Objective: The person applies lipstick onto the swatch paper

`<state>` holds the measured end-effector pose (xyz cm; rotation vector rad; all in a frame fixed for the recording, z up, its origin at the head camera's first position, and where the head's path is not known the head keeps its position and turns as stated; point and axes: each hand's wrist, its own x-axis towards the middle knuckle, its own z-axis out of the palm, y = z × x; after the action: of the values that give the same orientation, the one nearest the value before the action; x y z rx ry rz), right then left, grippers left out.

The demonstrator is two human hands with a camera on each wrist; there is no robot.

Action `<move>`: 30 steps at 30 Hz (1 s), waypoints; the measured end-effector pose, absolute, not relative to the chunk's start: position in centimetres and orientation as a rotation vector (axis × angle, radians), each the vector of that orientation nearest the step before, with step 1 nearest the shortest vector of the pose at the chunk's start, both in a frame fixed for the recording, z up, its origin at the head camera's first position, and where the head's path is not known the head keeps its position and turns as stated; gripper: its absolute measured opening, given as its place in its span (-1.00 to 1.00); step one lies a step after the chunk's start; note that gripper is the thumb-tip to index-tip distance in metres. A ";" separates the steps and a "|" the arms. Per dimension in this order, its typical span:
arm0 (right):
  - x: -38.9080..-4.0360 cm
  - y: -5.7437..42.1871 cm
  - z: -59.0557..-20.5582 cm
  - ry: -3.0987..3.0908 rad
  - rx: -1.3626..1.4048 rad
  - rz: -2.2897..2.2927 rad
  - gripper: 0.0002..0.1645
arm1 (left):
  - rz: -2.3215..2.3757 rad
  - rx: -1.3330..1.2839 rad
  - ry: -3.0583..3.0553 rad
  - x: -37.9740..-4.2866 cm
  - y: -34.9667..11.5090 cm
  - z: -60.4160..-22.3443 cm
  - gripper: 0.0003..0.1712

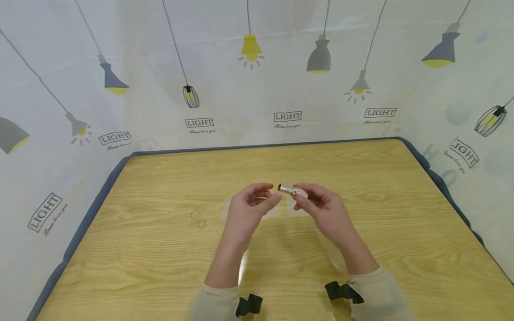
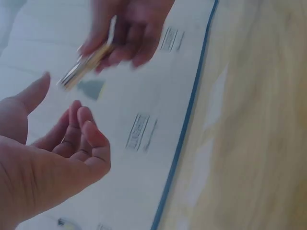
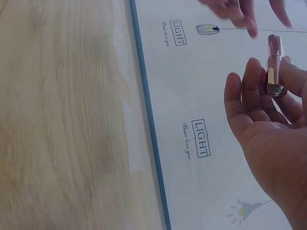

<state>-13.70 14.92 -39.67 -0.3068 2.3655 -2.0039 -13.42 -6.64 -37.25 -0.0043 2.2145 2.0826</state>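
Note:
In the head view my right hand [image 1: 328, 213] pinches a lipstick [image 1: 287, 190] between thumb and fingers. Its shiny metallic tube points left, and red shows at the tip. The right wrist view has the lipstick [image 3: 274, 64] standing nearly upright, its base toward the camera. Just left of the tip is my left hand [image 1: 250, 210], fingers bent loosely and thumb apart, holding nothing. Seen from the left wrist, a small gap separates that hand [image 2: 62, 153] from the blurred lipstick [image 2: 79, 72]. Both hands are raised above the wooden table [image 1: 160, 249].
Pale translucent strips [image 1: 299, 207] lie on the tabletop beneath the hands. A small ring mark [image 1: 195, 214] is to their left. Dark blue edging [image 1: 225, 147] runs along the table's border, where a white sheet [image 1: 225, 93] printed with lamps rises on three sides.

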 end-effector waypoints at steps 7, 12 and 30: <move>-13.3 14.5 -39.9 2.382 -0.343 -2.025 -0.60 | 2.312 -0.032 2.022 -13.5 -3.7 -38.5 -0.67; -13.3 14.1 -40.2 2.398 -0.342 -2.011 -0.62 | 2.379 -0.064 1.991 -13.3 -3.4 -38.8 -0.69; -13.3 13.9 -39.4 2.532 -0.382 -1.942 -0.64 | 2.526 0.049 1.883 -13.3 -2.7 -38.8 -0.69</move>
<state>-13.26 13.90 -39.44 -0.3822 2.5320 -1.9420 -13.28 -2.74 -38.80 0.0493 1.8829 2.5259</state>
